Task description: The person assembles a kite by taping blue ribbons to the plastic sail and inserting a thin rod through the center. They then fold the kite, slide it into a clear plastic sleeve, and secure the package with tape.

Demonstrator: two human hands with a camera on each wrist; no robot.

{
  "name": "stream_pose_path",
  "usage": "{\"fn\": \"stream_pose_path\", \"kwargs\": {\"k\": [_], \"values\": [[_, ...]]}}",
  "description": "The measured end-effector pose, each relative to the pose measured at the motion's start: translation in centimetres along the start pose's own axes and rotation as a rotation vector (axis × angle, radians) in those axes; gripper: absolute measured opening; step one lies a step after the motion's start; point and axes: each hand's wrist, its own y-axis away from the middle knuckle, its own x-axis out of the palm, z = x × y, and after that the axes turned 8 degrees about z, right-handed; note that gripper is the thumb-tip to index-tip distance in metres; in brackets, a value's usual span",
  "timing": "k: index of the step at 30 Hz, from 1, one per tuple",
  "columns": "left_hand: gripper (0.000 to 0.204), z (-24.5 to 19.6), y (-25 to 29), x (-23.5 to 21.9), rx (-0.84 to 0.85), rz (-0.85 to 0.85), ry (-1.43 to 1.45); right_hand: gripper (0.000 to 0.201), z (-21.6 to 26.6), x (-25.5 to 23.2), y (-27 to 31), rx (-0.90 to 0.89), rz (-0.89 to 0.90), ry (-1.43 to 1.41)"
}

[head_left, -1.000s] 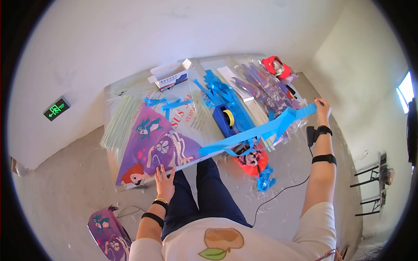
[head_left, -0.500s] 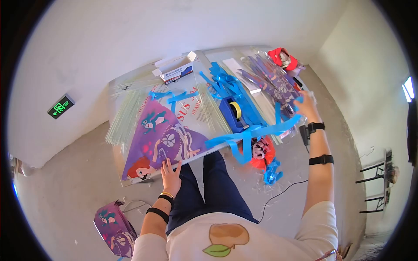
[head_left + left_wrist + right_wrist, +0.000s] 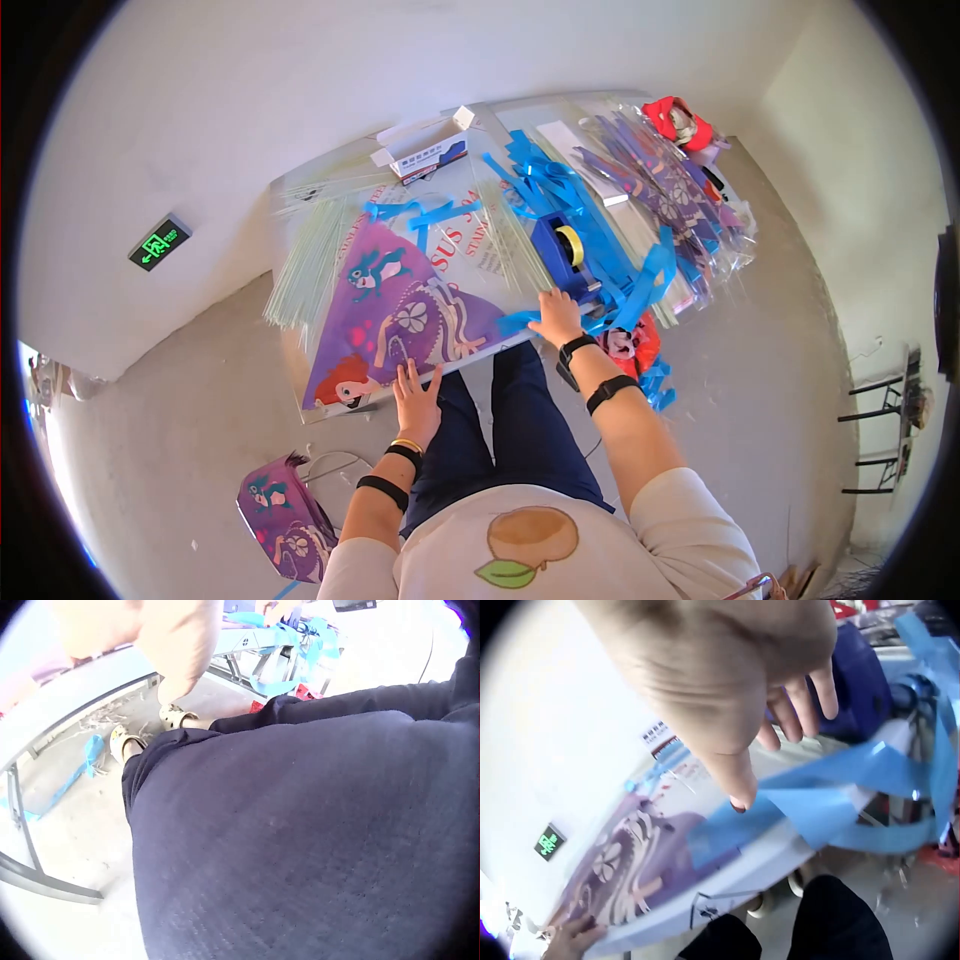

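Observation:
A purple triangular printed sheet (image 3: pixel 360 330), like a kite sail with a red-haired figure on it, lies along the table's near edge. My left hand (image 3: pixel 418 405) rests on its lower edge with fingers extended. At the sheet's right corner lies a blue ribbon (image 3: pixel 514 323). Just above that end is my right hand (image 3: pixel 558 317), beside the blue tape dispenser (image 3: pixel 553 250). The right wrist view shows the right thumb and fingers spread apart over the ribbon (image 3: pixel 735 829), gripping nothing. The ribbon's other part bunches to the right of the dispenser.
Thin pale rods (image 3: pixel 320 255) lie fanned out at the table's left. A white box (image 3: pixel 425 160) stands at the back. Plastic-wrapped purple prints (image 3: pixel 680 200) and a red bundle (image 3: pixel 685 125) are on the right. Another purple print (image 3: pixel 285 520) hangs low at left.
My right hand let go of the stretched ribbon and moved left to the sheet's right corner. The ribbon has slackened near the dispenser. My left hand stays on the sheet's edge.

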Motion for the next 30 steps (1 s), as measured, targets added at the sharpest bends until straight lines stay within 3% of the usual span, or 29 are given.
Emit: {"fn": "stream_pose_path", "kwargs": {"k": [7,10,15,17,18,21,24,30], "values": [[0.096,-0.1,0.0,0.1,0.007,0.027,0.002,0.011,-1.1,3.0,0.3,-0.008,-0.124,0.253],[0.097,-0.1,0.0,0.2,0.006,0.021,-0.022,0.011,-3.3,2.0,0.7,0.064,-0.083,0.227],[0.097,-0.1,0.1,0.5,-0.003,0.006,-0.017,0.011,-5.6,1.0,1.4,-0.047,-0.059,0.170],[0.097,0.1,0.0,0.8,0.001,-0.009,-0.036,0.020,-5.8,0.1,1.8,0.027,0.099,0.070],[0.097,0.2,-0.1,0.9,0.005,-0.020,-0.050,0.020,-6.4,-0.4,1.9,0.030,0.092,0.070],[0.097,0.2,0.1,0.5,0.003,-0.002,-0.049,0.030,-9.9,-2.2,3.1,0.195,0.389,-0.185],[0.097,0.3,0.2,0.3,0.013,0.001,-0.041,0.026,-13.8,-5.4,5.6,0.217,0.497,0.038],[0.097,0.5,0.1,0.4,0.015,0.020,-0.047,0.025,-24.0,-11.4,9.5,0.364,0.317,0.192]]}}
